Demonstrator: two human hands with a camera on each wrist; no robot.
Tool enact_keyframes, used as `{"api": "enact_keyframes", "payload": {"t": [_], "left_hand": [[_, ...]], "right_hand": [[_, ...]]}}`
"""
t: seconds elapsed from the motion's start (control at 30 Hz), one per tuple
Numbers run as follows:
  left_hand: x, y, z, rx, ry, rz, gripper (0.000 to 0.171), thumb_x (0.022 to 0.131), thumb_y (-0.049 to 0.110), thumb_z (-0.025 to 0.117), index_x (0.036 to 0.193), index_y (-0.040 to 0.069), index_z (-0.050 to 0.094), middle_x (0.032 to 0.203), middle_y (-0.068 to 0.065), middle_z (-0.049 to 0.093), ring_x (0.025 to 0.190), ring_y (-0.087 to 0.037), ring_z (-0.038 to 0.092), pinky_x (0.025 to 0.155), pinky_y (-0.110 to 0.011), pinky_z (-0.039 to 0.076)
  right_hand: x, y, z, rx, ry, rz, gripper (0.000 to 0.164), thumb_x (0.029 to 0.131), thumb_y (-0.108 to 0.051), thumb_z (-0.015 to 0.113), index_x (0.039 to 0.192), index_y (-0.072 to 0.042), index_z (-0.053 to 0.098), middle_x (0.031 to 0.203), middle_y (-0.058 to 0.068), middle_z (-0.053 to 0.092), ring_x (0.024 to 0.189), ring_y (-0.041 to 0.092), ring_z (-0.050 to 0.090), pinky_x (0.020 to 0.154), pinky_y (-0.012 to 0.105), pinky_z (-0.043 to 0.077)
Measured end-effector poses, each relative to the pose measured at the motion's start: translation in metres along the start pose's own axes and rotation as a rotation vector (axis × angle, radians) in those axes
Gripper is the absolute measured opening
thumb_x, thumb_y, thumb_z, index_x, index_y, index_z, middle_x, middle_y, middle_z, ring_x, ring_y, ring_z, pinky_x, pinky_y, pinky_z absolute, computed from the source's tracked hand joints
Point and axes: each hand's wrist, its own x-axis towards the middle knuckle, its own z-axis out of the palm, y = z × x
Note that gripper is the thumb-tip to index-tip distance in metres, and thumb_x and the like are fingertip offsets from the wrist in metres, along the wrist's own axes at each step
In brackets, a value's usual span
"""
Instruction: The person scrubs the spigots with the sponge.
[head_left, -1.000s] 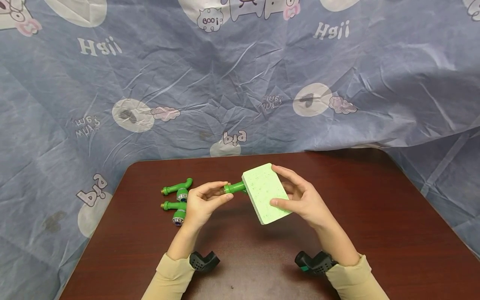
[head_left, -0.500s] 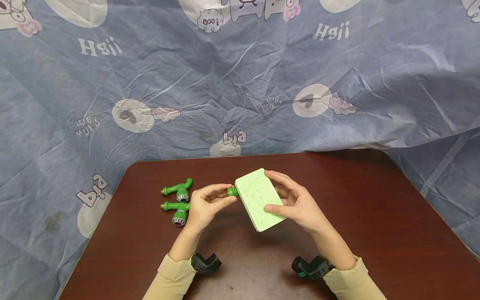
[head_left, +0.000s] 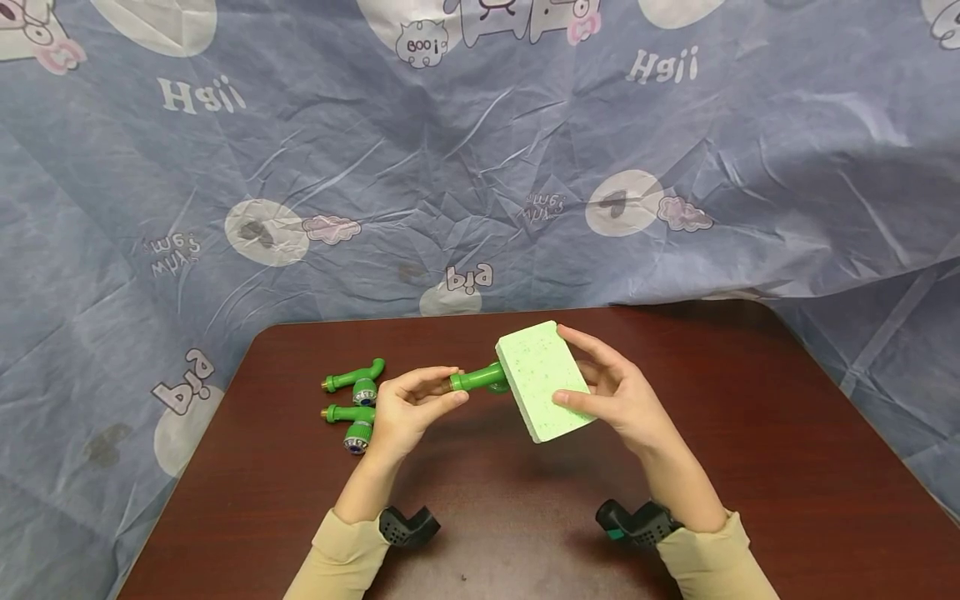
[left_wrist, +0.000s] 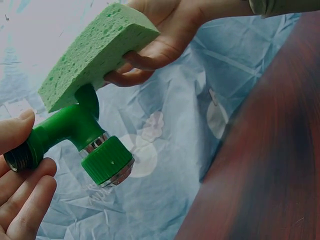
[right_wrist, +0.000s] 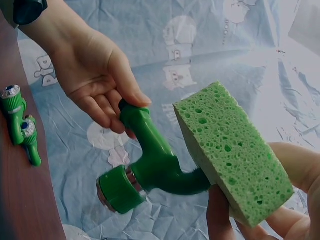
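A green faucet (right_wrist: 157,167) with a ribbed knob is held above the table. My left hand (head_left: 408,408) pinches its threaded inlet end between thumb and fingers. My right hand (head_left: 618,400) grips a light green sponge (head_left: 543,379) by its right side, thumb on the near face and fingers behind. In the left wrist view the sponge (left_wrist: 95,57) lies against the faucet's curved spout (left_wrist: 89,100); part of the spout is hidden behind it in the head view.
Two more green faucets, an upper one (head_left: 351,377) and a lower one (head_left: 348,412), lie on the dark red-brown table (head_left: 712,433) beside my left hand. A blue patterned cloth (head_left: 420,167) hangs behind the table.
The sponge in my right hand moves left along the faucet, then back right and slightly up, exposing more of the faucet's body. My left hand stays nearly in place, holding the inlet end.
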Motion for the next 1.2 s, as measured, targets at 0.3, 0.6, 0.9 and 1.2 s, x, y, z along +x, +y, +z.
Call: {"api": "enact_keyframes", "payload": {"t": [0.3, 0.6, 0.9, 1.2], "left_hand": [[-0.002, -0.004, 0.006, -0.015, -0.011, 0.002, 0.034, 0.07, -0.016, 0.072, 0.101, -0.02, 0.06, 0.092, -0.001, 0.071, 0.081, -0.016, 0.069, 0.068, -0.031, 0.058], [-0.001, -0.004, 0.006, -0.002, -0.009, -0.001, 0.033, 0.07, -0.016, 0.072, 0.101, -0.02, 0.06, 0.088, 0.0, 0.071, 0.079, -0.016, 0.069, 0.067, -0.031, 0.058], [0.0, -0.001, 0.002, -0.008, 0.008, 0.016, 0.035, 0.07, -0.015, 0.072, 0.103, -0.019, 0.06, 0.094, -0.001, 0.071, 0.082, -0.014, 0.069, 0.069, -0.03, 0.058], [0.0, -0.001, 0.001, -0.017, 0.012, 0.011, 0.035, 0.071, -0.014, 0.073, 0.103, -0.019, 0.061, 0.094, -0.003, 0.071, 0.082, -0.015, 0.069, 0.069, -0.03, 0.058]], "right_hand": [[-0.002, 0.007, 0.015, 0.037, -0.05, 0.018, 0.074, 0.078, 0.014, 0.066, 0.143, 0.0, 0.033, 0.106, 0.016, 0.063, 0.076, 0.027, 0.068, 0.062, 0.043, 0.058], [-0.002, 0.009, 0.022, 0.038, -0.05, 0.016, 0.068, 0.078, 0.012, 0.067, 0.139, 0.001, 0.038, 0.105, 0.016, 0.062, 0.077, 0.027, 0.067, 0.062, 0.045, 0.058], [-0.002, 0.004, 0.011, 0.001, 0.007, -0.012, 0.063, 0.079, 0.014, 0.064, 0.137, -0.002, 0.045, 0.115, 0.013, 0.059, 0.085, 0.024, 0.066, 0.064, 0.042, 0.058], [-0.003, 0.002, 0.005, -0.075, 0.058, -0.017, 0.053, 0.082, 0.011, 0.064, 0.131, -0.005, 0.054, 0.116, 0.006, 0.059, 0.09, 0.016, 0.061, 0.065, 0.028, 0.057]]}}
